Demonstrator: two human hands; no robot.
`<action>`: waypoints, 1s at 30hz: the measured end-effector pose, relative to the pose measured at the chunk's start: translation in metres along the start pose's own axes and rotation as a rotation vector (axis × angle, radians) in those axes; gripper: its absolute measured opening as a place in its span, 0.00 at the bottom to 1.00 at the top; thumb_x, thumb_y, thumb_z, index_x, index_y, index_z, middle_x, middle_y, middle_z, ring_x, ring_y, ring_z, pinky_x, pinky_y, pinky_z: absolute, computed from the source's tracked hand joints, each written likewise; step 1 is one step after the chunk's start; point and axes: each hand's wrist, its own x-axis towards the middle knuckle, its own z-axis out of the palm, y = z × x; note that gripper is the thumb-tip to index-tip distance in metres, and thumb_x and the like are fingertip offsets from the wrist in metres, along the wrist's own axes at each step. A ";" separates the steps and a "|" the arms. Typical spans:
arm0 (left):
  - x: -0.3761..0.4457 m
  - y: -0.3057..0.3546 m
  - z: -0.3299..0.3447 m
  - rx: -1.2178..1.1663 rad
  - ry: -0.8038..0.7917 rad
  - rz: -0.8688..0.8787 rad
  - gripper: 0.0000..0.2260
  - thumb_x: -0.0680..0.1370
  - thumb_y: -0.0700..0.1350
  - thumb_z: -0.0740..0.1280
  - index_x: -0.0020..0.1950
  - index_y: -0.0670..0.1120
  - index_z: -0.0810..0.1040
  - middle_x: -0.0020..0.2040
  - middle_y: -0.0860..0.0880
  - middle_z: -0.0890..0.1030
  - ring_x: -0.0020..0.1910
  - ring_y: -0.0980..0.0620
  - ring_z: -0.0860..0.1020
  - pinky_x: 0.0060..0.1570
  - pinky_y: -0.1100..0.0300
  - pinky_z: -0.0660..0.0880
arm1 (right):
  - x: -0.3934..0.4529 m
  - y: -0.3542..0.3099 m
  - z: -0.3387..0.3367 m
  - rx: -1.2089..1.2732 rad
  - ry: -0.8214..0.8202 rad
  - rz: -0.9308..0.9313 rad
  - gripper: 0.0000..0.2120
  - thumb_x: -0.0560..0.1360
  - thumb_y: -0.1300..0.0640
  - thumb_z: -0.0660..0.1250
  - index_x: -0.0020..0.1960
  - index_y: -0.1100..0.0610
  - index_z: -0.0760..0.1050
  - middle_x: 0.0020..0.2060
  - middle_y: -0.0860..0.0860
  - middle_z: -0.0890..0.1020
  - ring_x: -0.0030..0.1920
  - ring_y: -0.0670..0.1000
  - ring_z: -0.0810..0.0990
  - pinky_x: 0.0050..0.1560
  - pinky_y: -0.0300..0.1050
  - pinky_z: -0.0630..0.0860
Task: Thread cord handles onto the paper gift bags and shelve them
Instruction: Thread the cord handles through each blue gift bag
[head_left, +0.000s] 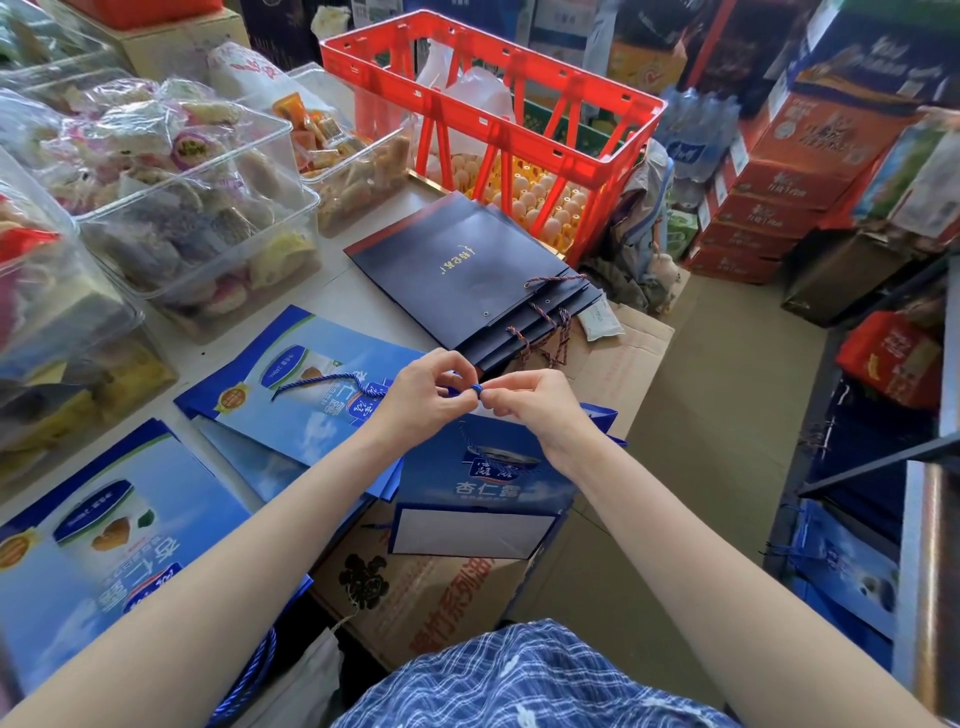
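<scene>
At nine o'clock of the blue gift bag (483, 483), the left hand (423, 395) pinches the blue cord (332, 382); at centre the right hand (535, 402), fingers curled, pinches the cord's end above the bag's twelve o'clock edge.

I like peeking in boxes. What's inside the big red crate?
Through the red crate's open sides show trays of eggs at the bottom and white plastic bags higher up. The bags and crate bars cover the rest, so anything else inside stays hidden.
</scene>
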 end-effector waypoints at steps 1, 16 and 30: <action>-0.001 0.000 0.000 0.013 0.000 0.012 0.08 0.73 0.35 0.67 0.39 0.47 0.74 0.41 0.51 0.76 0.37 0.56 0.76 0.39 0.70 0.70 | 0.000 0.001 0.000 -0.016 -0.001 -0.002 0.06 0.74 0.61 0.69 0.50 0.59 0.82 0.44 0.53 0.82 0.42 0.46 0.77 0.42 0.37 0.73; 0.000 -0.002 0.005 0.027 0.140 -0.099 0.09 0.70 0.38 0.70 0.38 0.49 0.71 0.42 0.48 0.83 0.37 0.56 0.78 0.42 0.63 0.74 | 0.000 0.012 0.002 -0.279 0.064 -0.210 0.07 0.74 0.59 0.69 0.50 0.58 0.83 0.45 0.53 0.84 0.46 0.49 0.80 0.47 0.41 0.75; -0.001 -0.001 -0.018 -0.102 -0.144 -0.100 0.04 0.74 0.38 0.69 0.43 0.45 0.77 0.39 0.52 0.80 0.33 0.60 0.70 0.35 0.72 0.67 | 0.004 0.013 0.000 -0.390 0.048 -0.360 0.07 0.75 0.62 0.67 0.50 0.59 0.83 0.45 0.55 0.84 0.44 0.48 0.81 0.47 0.35 0.75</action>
